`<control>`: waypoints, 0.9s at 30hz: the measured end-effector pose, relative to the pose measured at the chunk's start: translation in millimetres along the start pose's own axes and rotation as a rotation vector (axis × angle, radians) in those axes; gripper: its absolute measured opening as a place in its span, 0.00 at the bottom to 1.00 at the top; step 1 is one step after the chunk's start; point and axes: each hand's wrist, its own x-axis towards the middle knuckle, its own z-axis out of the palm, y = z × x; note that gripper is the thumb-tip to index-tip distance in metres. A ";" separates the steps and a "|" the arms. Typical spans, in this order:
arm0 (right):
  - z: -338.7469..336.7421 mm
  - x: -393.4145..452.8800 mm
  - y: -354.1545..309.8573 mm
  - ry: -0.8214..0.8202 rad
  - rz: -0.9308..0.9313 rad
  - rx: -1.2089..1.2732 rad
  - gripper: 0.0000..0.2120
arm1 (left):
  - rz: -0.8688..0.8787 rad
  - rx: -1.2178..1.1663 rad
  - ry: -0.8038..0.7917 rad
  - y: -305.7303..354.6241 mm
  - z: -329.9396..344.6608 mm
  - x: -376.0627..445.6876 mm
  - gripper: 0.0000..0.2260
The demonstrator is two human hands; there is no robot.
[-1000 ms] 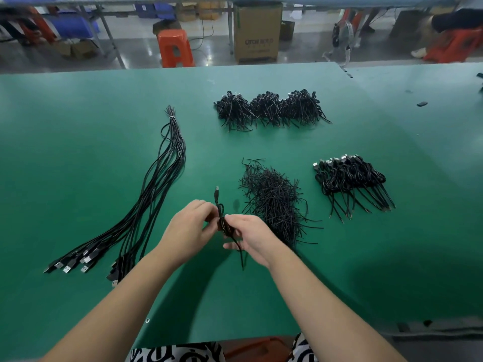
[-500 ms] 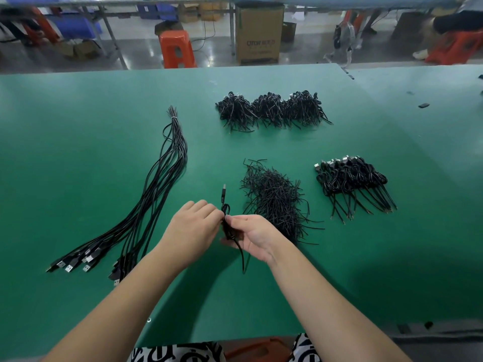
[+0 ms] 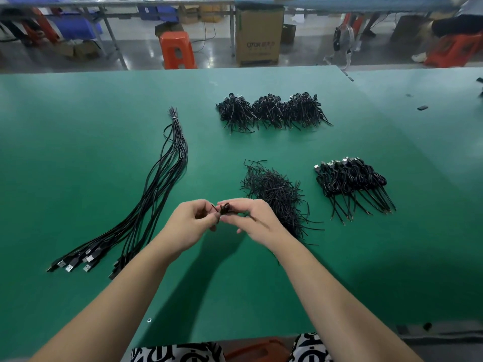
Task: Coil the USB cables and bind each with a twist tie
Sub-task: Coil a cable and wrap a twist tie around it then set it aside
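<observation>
A green worktop (image 3: 78, 126) fills most of the view, and a second green worktop (image 3: 431, 142) stands just beside it on the right, bearing a small dark object (image 3: 422, 107) too small to identify. Beyond the far edge, on a grey floor, an orange plastic stool (image 3: 177, 49) stands left of a brown cardboard box (image 3: 259, 35) with printed lettering. Blue crates (image 3: 75, 26) sit under a metal-legged table at the far left, and another orange stool (image 3: 454, 49) stands at the far right.

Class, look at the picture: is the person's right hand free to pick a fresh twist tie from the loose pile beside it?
Probably not yet. The right hand and left hand both grip the small coiled cable. The pile of ties lies close, with nothing between.
</observation>
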 end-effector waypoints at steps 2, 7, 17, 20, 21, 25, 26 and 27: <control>0.2 1.9 0.2 0.051 0.053 -0.004 0.09 | 0.042 0.022 -0.008 1.3 -2.0 -0.6 0.05; 3.0 1.1 -1.2 0.052 0.102 0.023 0.10 | 0.228 0.213 0.004 2.0 -5.3 -2.6 0.07; 7.6 -3.5 -14.0 0.035 0.219 0.251 0.13 | 0.900 0.961 0.191 8.8 -0.4 -10.5 0.06; 5.7 -4.0 -16.2 0.057 0.186 0.283 0.11 | 0.729 0.784 0.166 7.5 3.2 -13.2 0.03; 5.2 -3.7 -16.9 0.055 0.173 0.281 0.09 | 0.657 0.700 0.163 7.5 3.9 -13.3 0.03; 3.7 -2.2 -18.8 0.053 0.148 0.234 0.03 | 0.530 0.529 0.133 6.6 5.2 -8.3 0.02; 3.4 -2.5 -19.3 0.053 0.144 0.216 0.03 | 0.509 0.504 0.130 7.0 5.5 -7.5 0.02; 2.8 -3.2 -19.5 0.047 0.141 0.209 0.04 | 0.477 0.476 0.138 7.2 5.6 -6.7 0.04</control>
